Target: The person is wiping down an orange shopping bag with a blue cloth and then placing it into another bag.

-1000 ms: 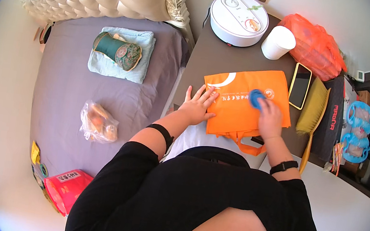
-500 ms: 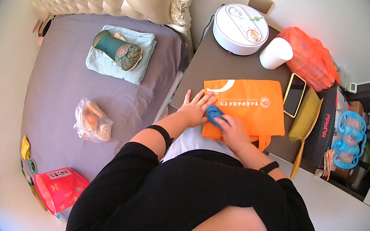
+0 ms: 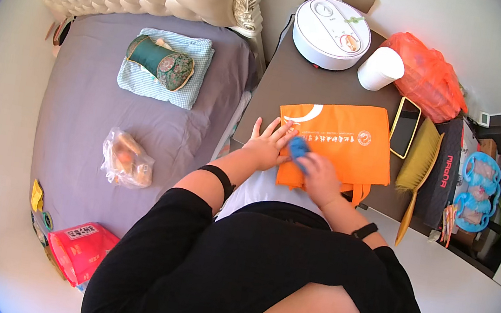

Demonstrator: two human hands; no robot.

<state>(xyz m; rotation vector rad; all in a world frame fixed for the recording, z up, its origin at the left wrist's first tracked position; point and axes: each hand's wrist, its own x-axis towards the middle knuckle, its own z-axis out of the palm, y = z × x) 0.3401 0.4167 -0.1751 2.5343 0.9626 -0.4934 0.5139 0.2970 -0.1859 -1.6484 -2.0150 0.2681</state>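
Observation:
An orange fabric tote bag (image 3: pixel 345 145) lies folded flat on the brown bedside table (image 3: pixel 265 98), its handle showing at the near edge. My left hand (image 3: pixel 264 147) presses on the bag's left side with its fingers spread. In my right hand (image 3: pixel 318 174) is a blue cloth (image 3: pixel 298 150), bunched up and a little blurred, held against the bag just beside the left fingertips. A phone (image 3: pixel 404 128) with a yellow edge rests right of the bag.
Behind the bag stand a round white appliance (image 3: pixel 331 35), a white cup (image 3: pixel 381 68) and a red plastic bag (image 3: pixel 428 79). A yellow-bristled brush (image 3: pixel 420 158) lies at the right. Left is a bed (image 3: pixel 81 133) holding a green cushion (image 3: pixel 160 63) and a clear bag of food (image 3: pixel 127 160).
The blue cloth and my right hand have shifted slightly right and up over the bag. My left hand stays spread in place. The whole view has shifted a little.

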